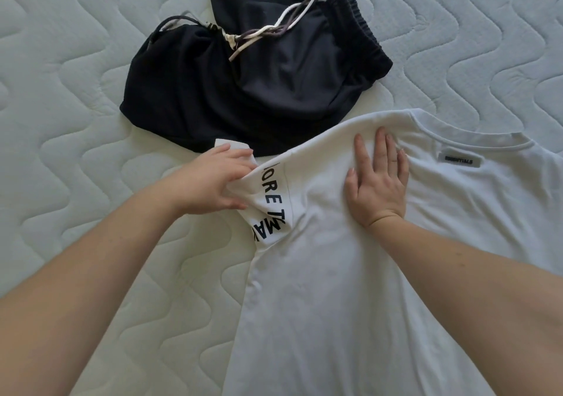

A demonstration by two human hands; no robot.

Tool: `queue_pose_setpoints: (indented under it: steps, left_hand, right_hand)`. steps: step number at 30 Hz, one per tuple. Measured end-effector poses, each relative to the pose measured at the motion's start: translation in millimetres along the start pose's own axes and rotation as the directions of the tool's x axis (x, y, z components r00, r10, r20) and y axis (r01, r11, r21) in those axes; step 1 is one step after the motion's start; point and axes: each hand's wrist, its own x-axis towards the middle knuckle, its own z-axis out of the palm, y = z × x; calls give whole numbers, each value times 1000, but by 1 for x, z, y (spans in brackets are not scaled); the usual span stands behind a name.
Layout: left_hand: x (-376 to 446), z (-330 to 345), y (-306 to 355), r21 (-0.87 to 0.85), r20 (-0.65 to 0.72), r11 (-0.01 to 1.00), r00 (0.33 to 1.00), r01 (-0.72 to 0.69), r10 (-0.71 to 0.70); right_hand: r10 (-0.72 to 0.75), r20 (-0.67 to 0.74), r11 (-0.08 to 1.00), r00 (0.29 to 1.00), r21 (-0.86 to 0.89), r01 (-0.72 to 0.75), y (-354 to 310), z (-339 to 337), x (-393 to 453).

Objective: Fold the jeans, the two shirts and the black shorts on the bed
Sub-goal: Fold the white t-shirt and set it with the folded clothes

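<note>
Head camera looks steeply down, close over bed (single view).

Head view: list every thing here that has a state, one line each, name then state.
white shirt: spread flat on the bed, collar label showing, not yet folded.
shirt sleeve: lifted and being turned in, printed letters showing.
black shorts: crumpled in a heap, unfolded, drawstring loose on top.
left hand: grips the sleeve.
right hand: flat, fingers straight, presses on the shirt.
bed: bare quilted mattress.
</note>
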Motion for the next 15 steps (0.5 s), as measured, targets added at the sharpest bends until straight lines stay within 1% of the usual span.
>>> queue_pose_setpoints:
  steps: [2,4,6,7,8,10,12,15]
  left_hand:
    - [-1,3,1,110,-45,993,998,49,-45]
    - [-3,5,2,129,-145,987,987,95,-76]
    - [-6,-2,6,106,-200,985,973,135,-112]
    - [-9,-7,10,38,-202,984,965,176,-165]
    - [-12,-15,14,-72,-182,969,953,234,-244]
    - [-16,-27,19,-285,-161,901,911,326,-380]
    - [-15,-33,15,-300,-169,872,878,387,-448]
    - [-13,-26,1,-214,-74,788,794,578,-603]
  right_hand:
    - [2,-4,1000,1000,7,-2,-1,-1,0]
    - [7,0,1000,1000,10,-7,-1,-2,0]
    - [9,5,1000,1000,10,-9,-1,-3,-1]
    - [8,1,1000,1000,9,-8,-1,-3,-1]
    - [7,-5,1000,1000,9,-7,-1,-3,-2]
    - [6,-13,1000,1000,11,-5,-1,-3,-2]
    - [6,-11,1000,1000,11,-6,-1,-2,-2]
    - [6,-8,1000,1000,1,-6,-1,-1,-2]
